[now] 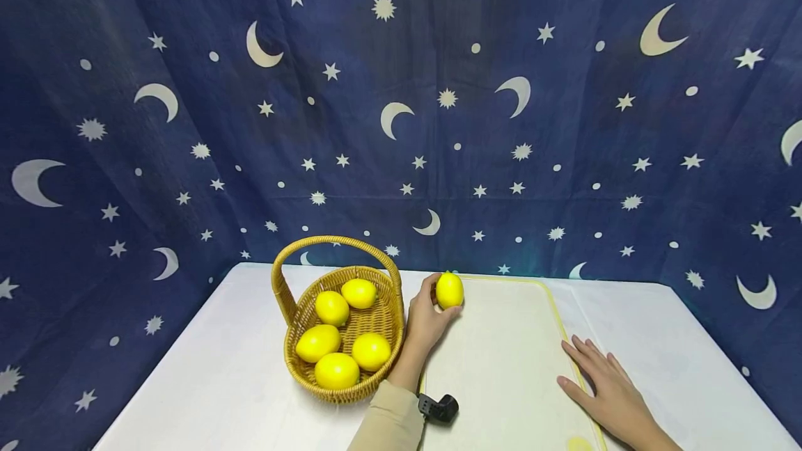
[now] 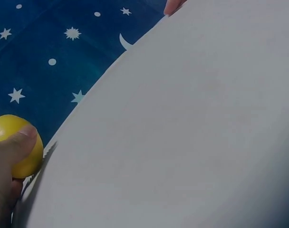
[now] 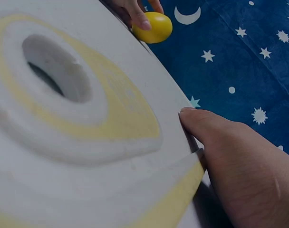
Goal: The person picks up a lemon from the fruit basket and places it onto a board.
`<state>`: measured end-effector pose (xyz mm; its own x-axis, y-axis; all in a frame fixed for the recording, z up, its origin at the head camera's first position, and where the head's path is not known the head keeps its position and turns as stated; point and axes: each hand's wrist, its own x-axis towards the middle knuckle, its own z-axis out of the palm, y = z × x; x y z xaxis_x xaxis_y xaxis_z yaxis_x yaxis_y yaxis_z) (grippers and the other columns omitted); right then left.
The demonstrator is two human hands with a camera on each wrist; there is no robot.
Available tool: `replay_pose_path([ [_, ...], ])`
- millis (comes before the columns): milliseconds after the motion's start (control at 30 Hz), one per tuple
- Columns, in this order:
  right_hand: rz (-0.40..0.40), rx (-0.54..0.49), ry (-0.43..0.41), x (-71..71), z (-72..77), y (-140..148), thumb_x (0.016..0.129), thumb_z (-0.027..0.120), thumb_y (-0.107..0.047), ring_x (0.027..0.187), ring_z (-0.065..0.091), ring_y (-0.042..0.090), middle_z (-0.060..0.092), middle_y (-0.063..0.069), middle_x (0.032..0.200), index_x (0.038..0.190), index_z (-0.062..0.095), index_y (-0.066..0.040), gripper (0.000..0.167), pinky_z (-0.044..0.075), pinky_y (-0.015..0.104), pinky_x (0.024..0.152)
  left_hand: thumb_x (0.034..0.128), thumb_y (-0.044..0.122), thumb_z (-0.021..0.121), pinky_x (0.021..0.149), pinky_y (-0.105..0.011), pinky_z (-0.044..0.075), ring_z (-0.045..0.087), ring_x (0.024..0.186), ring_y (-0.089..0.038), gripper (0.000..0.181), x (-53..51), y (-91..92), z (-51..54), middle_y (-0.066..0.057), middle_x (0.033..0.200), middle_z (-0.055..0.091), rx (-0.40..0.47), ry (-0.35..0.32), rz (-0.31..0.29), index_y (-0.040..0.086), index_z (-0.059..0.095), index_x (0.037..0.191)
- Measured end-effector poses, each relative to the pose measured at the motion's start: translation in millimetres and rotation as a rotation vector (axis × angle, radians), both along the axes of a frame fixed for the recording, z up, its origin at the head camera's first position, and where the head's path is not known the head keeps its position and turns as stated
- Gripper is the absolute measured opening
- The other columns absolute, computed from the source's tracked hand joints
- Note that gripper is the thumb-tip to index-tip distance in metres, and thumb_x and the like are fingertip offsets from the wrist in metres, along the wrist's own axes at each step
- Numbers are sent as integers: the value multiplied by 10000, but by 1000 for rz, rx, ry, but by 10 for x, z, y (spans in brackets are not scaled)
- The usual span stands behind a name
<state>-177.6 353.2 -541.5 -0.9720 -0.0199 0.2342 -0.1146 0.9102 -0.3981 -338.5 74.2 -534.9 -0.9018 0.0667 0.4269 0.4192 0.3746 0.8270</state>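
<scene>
In the head view, the left hand (image 1: pixel 429 319) grips a yellow lemon (image 1: pixel 450 290) at the far left corner of a white board (image 1: pixel 495 360) with a yellow edge. Its thumb lies across the lemon (image 2: pixel 30 152) in the left wrist view. The right hand (image 1: pixel 604 392) rests with spread fingers on the board's right edge; the right wrist view shows its thumb side (image 3: pixel 239 161) against that edge. Left of the left arm stands a wicker basket (image 1: pixel 288 353) holding several lemons, among them one (image 1: pixel 337 371) near the front rim.
The basket's tall handle (image 1: pixel 335 239) arches above its rim. A white cloth (image 1: pixel 213 367) covers the table, and a dark blue curtain (image 1: pixel 351 159) with moons and stars hangs behind it. A black camera (image 1: pixel 441 409) sits on the left wrist.
</scene>
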Motion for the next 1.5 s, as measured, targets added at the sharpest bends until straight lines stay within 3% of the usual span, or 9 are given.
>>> replay_pose_path([
  [133,6,12,24,-7,10,14,884,594,-486,1347,302,476,382,256,1455,1413,439,-102,672,-118,470,1184,671,112,855,879,-256,537,635,1024,-198,712,-9,-2,-8,-110,1173,634,33,35,-2,84,532,1304],
  [333,7,8,15,-2,10,12,885,588,-491,1354,292,474,375,257,1459,1419,431,-105,677,-113,482,1183,699,132,838,954,-307,504,586,1113,-240,698,-14,-8,-28,-126,1202,594,-4,92,39,48,545,1327],
  [667,5,3,12,16,-9,2,889,584,-491,1360,284,470,373,256,1461,1417,432,-97,676,-112,482,1183,722,165,822,866,-279,545,645,1015,-213,635,-5,-6,-23,-133,1168,643,-6,47,75,34,568,1288],
  [1033,10,0,24,14,2,0,887,590,-480,1367,277,464,379,261,1454,1414,435,-95,670,-109,475,1186,741,237,805,882,-303,543,637,1066,-242,633,-10,-16,-27,-152,1175,651,-46,85,116,-19,579,1274],
  [1300,5,4,14,8,-2,4,888,585,-488,1365,276,468,375,262,1456,1414,433,-90,677,-112,485,1183,759,195,789,909,-292,530,615,1113,-266,655,-27,-16,-36,-189,1219,616,9,58,57,-63,530,1303],
  [1500,5,5,15,1,-9,5,888,584,-490,1365,277,465,378,260,1454,1410,438,-86,676,-109,482,1184,766,194,785,900,-287,534,618,1112,-259,646,-23,-26,-36,-181,1240,611,31,39,45,-27,531,1318],
])
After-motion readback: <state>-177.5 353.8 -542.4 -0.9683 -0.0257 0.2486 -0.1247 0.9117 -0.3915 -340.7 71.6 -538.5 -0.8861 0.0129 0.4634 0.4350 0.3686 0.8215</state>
